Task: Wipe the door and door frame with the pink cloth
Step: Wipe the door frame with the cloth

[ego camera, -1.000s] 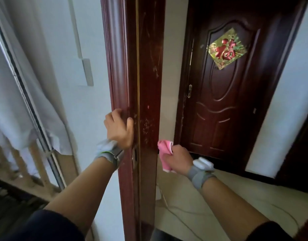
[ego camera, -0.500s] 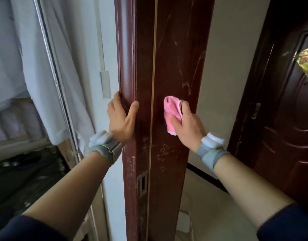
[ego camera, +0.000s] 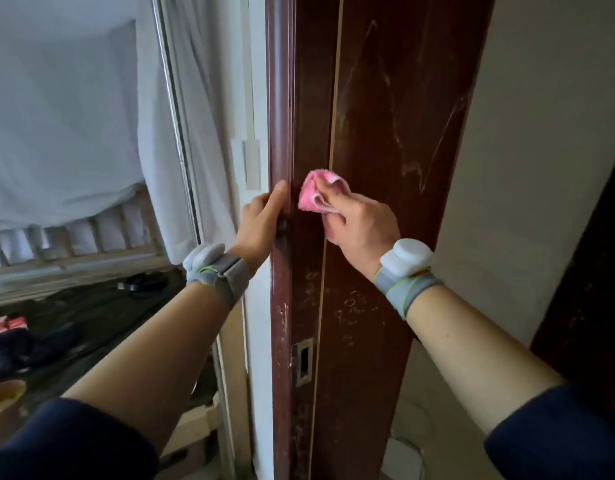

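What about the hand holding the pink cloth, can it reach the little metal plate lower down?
Probably yes. The right hand holds the pink cloth against the door frame almost straight above the metal plate, with only bare wood between.

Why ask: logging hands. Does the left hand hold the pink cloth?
No: right hand holds the pink cloth; left hand grips the door frame.

Above the fingers of the right hand, open run of flat door frame. Left of them, blocked at once by the left hand gripping the frame's rounded edge, thumb just beside the pink cloth. Below, flat frame down to a recessed strike plate. Right, free air along the pale wall. Beyond the left fingers, a wall switch near.
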The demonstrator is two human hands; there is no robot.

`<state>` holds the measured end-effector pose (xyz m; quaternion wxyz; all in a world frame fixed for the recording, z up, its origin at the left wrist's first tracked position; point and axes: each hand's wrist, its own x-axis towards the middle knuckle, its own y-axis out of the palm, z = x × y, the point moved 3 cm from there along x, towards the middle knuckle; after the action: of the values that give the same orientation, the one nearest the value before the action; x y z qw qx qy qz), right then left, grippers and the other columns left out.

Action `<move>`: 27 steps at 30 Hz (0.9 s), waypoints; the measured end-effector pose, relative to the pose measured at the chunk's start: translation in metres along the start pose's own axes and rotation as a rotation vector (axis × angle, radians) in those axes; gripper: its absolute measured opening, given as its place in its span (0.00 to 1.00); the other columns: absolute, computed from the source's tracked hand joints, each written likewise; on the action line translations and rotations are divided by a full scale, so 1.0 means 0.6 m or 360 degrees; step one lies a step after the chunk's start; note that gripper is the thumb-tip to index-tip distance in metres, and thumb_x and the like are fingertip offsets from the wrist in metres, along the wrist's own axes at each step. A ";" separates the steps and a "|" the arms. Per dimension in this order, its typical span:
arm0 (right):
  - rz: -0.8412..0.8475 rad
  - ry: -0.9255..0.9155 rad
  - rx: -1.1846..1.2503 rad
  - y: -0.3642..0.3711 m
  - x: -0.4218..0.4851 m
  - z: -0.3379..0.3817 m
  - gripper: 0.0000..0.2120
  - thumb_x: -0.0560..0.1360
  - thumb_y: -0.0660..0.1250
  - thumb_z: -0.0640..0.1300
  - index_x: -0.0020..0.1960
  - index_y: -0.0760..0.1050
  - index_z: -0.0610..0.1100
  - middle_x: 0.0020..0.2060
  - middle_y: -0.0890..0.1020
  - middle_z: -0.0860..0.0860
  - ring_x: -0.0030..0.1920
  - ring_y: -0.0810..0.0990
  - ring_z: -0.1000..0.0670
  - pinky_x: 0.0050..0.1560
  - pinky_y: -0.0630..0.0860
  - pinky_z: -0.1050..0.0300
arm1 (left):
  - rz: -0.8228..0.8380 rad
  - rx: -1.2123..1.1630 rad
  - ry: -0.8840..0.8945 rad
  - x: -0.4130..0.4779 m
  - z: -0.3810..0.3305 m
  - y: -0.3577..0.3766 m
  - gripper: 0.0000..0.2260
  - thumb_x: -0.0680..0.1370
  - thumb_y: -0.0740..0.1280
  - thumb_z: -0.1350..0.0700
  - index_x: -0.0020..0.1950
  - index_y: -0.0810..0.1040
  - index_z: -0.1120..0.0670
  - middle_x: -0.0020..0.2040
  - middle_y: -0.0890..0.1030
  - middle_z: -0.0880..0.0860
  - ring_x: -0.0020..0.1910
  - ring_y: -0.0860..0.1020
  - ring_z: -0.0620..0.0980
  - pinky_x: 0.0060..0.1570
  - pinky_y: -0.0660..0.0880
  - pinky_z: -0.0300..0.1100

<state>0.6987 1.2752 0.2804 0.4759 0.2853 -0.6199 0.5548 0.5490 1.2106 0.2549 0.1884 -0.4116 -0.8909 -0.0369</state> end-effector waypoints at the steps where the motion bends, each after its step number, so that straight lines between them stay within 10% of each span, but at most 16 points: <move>1: 0.0016 -0.0031 0.0002 0.005 -0.006 -0.002 0.24 0.72 0.64 0.41 0.67 0.72 0.51 0.44 0.83 0.42 0.38 0.79 0.35 0.34 0.75 0.51 | -0.0008 -0.0054 -0.0024 -0.001 -0.004 -0.001 0.34 0.62 0.60 0.26 0.52 0.74 0.53 0.51 0.73 0.54 0.40 0.74 0.46 0.42 0.71 0.36; 13: 0.0342 -0.0648 -0.0122 0.046 -0.094 -0.032 0.24 0.62 0.75 0.35 0.58 0.78 0.42 0.35 0.82 0.43 0.22 0.77 0.40 0.20 0.74 0.53 | -0.0168 0.0223 -0.0066 0.005 0.005 -0.001 0.46 0.54 0.61 0.20 0.60 0.72 0.50 0.63 0.72 0.56 0.60 0.74 0.51 0.62 0.71 0.50; 18: 0.1276 -0.0616 -0.0150 0.046 -0.117 -0.031 0.19 0.76 0.59 0.43 0.66 0.70 0.55 0.46 0.82 0.48 0.42 0.81 0.44 0.41 0.71 0.55 | -0.0242 0.0379 0.0033 0.003 0.007 0.010 0.35 0.66 0.58 0.25 0.59 0.71 0.52 0.60 0.72 0.56 0.58 0.73 0.52 0.64 0.69 0.51; 23: 0.0245 -0.0366 0.0101 0.027 -0.076 -0.036 0.19 0.68 0.65 0.41 0.58 0.79 0.46 0.36 0.83 0.44 0.30 0.80 0.39 0.28 0.77 0.52 | -0.0371 0.0465 0.0147 0.013 0.009 0.011 0.26 0.74 0.58 0.32 0.54 0.71 0.54 0.51 0.71 0.55 0.52 0.73 0.56 0.61 0.70 0.54; 27: 0.0557 -0.0481 -0.0003 0.069 -0.148 -0.038 0.20 0.72 0.61 0.44 0.63 0.73 0.44 0.42 0.83 0.45 0.27 0.80 0.41 0.25 0.77 0.52 | -0.0385 0.0465 0.0130 0.011 0.011 0.013 0.29 0.71 0.57 0.30 0.57 0.71 0.54 0.55 0.72 0.56 0.57 0.73 0.59 0.62 0.70 0.55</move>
<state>0.7026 1.2907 0.1808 0.2744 0.2530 -0.7247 0.5792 0.5491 1.2221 0.2506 0.2764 -0.2679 -0.9214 0.0538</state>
